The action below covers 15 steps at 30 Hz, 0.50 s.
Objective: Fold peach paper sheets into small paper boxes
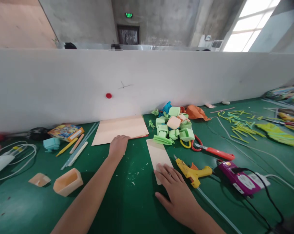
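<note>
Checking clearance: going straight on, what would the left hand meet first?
The large peach sheet, whose near edge the left hand overlaps in view; beyond, probably the white partition. Depth is hard to judge.

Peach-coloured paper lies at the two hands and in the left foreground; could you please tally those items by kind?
Paper pile at the left hand: 1 (layers not countable)
Paper strip partly under the right hand: 1
Open-topped paper box: 1
Small folded paper piece: 1
Total: 4
</note>
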Each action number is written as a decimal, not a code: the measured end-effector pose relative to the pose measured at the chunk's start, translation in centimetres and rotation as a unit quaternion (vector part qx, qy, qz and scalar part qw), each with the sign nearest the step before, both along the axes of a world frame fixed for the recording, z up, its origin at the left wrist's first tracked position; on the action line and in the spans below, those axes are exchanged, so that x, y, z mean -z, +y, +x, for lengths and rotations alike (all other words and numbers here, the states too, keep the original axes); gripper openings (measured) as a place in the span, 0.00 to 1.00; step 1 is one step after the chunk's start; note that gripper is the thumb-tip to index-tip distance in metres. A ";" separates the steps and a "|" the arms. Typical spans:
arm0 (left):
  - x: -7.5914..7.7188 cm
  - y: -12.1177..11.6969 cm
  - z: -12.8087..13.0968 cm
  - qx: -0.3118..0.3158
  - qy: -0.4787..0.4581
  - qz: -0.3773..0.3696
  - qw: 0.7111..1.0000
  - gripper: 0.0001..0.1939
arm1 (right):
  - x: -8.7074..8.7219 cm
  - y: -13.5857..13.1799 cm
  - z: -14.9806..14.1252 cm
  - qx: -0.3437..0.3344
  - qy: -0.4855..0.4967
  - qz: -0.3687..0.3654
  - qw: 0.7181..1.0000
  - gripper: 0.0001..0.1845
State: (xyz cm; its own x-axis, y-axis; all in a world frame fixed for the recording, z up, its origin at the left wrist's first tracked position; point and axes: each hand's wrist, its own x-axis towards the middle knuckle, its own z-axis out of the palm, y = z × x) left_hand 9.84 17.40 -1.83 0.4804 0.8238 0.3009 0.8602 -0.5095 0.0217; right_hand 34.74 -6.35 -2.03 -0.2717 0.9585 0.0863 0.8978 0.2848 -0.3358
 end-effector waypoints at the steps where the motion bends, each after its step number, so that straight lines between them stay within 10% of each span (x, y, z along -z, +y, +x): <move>1: 0.0 -0.1 0.0 -0.002 -0.010 0.008 1.000 0.18 | 0.0 0.0 0.0 0.000 0.001 0.000 1.000 0.33; 9: -1.3 -3.4 0.3 -0.034 -0.093 0.073 0.992 0.18 | 0.3 -0.1 0.2 0.003 -0.002 0.014 1.000 0.32; 15: -1.7 -13.5 1.3 0.008 -0.136 0.077 0.988 0.08 | 1.0 -0.3 -0.1 0.046 0.000 0.028 0.999 0.32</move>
